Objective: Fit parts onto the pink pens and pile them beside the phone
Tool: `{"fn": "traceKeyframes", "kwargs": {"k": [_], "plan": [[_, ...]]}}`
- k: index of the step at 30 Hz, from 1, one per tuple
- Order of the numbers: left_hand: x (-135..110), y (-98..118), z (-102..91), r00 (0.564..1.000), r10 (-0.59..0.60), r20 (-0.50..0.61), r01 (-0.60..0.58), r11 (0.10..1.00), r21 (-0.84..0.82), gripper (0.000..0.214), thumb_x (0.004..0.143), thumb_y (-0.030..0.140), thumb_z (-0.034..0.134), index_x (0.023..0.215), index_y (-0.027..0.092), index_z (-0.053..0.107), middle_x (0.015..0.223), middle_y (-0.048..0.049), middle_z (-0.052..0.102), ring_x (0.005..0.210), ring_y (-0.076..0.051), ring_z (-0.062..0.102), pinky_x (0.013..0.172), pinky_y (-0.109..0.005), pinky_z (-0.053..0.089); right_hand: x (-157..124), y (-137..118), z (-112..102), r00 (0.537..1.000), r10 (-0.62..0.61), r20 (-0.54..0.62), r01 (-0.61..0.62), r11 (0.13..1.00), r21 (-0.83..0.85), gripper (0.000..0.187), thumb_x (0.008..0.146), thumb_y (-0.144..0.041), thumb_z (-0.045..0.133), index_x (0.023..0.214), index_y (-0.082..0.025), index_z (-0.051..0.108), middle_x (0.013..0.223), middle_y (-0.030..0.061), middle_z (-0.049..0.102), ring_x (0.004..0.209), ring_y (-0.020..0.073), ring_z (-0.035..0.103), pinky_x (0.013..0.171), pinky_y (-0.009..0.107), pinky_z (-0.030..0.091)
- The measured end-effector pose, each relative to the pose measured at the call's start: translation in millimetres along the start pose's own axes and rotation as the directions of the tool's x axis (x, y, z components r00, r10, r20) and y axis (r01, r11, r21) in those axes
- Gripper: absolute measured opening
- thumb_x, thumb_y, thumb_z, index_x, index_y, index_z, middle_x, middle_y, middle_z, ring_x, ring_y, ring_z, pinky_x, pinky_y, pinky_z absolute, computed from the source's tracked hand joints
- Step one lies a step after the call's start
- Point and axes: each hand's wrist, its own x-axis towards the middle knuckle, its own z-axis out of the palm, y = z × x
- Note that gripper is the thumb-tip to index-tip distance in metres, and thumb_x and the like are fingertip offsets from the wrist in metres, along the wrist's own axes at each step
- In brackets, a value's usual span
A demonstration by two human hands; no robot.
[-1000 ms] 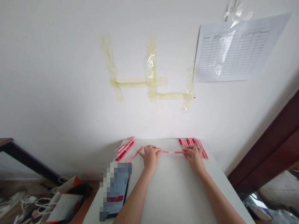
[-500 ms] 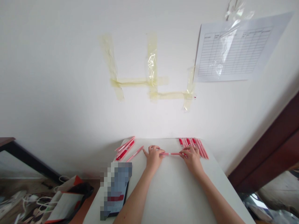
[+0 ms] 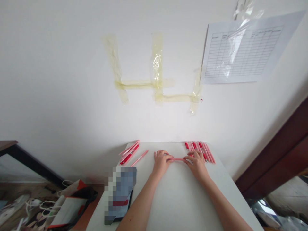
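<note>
A slim pink pen (image 3: 178,159) lies crosswise between my two hands, just above the white table (image 3: 183,199). My left hand (image 3: 162,163) pinches its left end, and my right hand (image 3: 196,163) pinches its right end. The fingers cover both tips. Right behind my right hand, several pink and red pens (image 3: 208,152) lie side by side in a row. To the left of my left hand rests a single pink pen (image 3: 140,158). Farther left, a small pile of pink and red pens (image 3: 130,154) sits at the table's corner.
A phone-like device (image 3: 120,195), partly pixelated, lies on the table's left side. The white wall (image 3: 154,125) meets the table's far edge and bears yellowed tape (image 3: 157,64) and a printed chart (image 3: 243,53). Bags (image 3: 69,205) and cables stand on the floor at left.
My left hand has moved right, toward my right hand. The pale gap in the middle of the pen has closed, and the pen's two parts now meet.
</note>
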Motion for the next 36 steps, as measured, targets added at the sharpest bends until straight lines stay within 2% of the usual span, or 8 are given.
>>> {"fn": "traceKeyframes", "kwargs": {"k": [4,10,19,23,31,36], "plan": [[0,2,-0.8,1.000,-0.001,0.010,0.001,1.000,-0.007,0.019,0.078,0.031,0.075,0.095,0.039,0.076,0.109,-0.0009,0.066,0.114,-0.022,0.049,0.116,-0.056,0.017,1,0,0,1.000,-0.003,0.004,0.003,1.000,0.006,0.021,0.088,-0.046,0.059,0.093,-0.035,0.077,0.107,0.0076,0.063,0.110,0.0319,0.046,0.094,0.053,0.039],[0,3,-1.0,1.000,-0.006,0.011,0.006,1.000,-0.013,0.010,0.080,0.031,0.072,0.088,0.036,0.077,0.109,-0.0013,0.065,0.116,-0.022,0.048,0.116,-0.057,0.016,1,1,-1,1.000,-0.004,-0.001,0.004,1.000,0.006,0.022,0.089,-0.046,0.058,0.094,-0.035,0.077,0.107,0.0078,0.063,0.111,0.0322,0.045,0.095,0.053,0.039],[-2,5,-1.7,0.999,0.002,0.042,-0.001,1.000,-0.024,0.015,0.081,0.034,0.071,0.095,0.037,0.076,0.113,-0.0013,0.065,0.118,-0.023,0.047,0.117,-0.060,0.009,1,7,3,1.000,-0.008,-0.029,0.008,1.000,-0.001,0.019,0.088,-0.043,0.061,0.094,-0.035,0.077,0.105,0.0073,0.064,0.113,0.0325,0.046,0.097,0.055,0.039],[-1,2,0.1,0.999,0.000,0.038,0.001,1.000,-0.026,0.009,0.081,0.035,0.070,0.087,0.035,0.077,0.113,-0.0017,0.065,0.118,-0.023,0.047,0.117,-0.058,0.011,1,8,3,1.000,-0.007,-0.024,0.007,1.000,0.004,0.021,0.088,-0.045,0.060,0.094,-0.035,0.077,0.105,0.0079,0.064,0.111,0.0323,0.046,0.095,0.054,0.040],[1,0,3.6,1.000,-0.010,0.005,0.010,1.000,-0.023,0.011,0.082,0.037,0.069,0.087,0.033,0.078,0.111,-0.0028,0.065,0.116,-0.023,0.048,0.116,-0.056,0.015,4,20,6,0.996,-0.002,-0.085,0.003,1.000,0.007,0.024,0.089,-0.047,0.058,0.091,-0.033,0.077,0.103,0.0086,0.064,0.106,0.0310,0.047,0.092,0.051,0.041],[1,-1,4.4,1.000,-0.013,-0.026,0.013,1.000,-0.010,0.009,0.083,0.034,0.068,0.085,0.033,0.077,0.110,-0.0025,0.065,0.116,-0.023,0.048,0.116,-0.055,0.016,4,23,4,0.996,0.022,-0.084,-0.022,1.000,-0.001,0.024,0.089,-0.046,0.057,0.091,-0.033,0.077,0.103,0.0081,0.064,0.106,0.0308,0.046,0.092,0.049,0.041]]}}
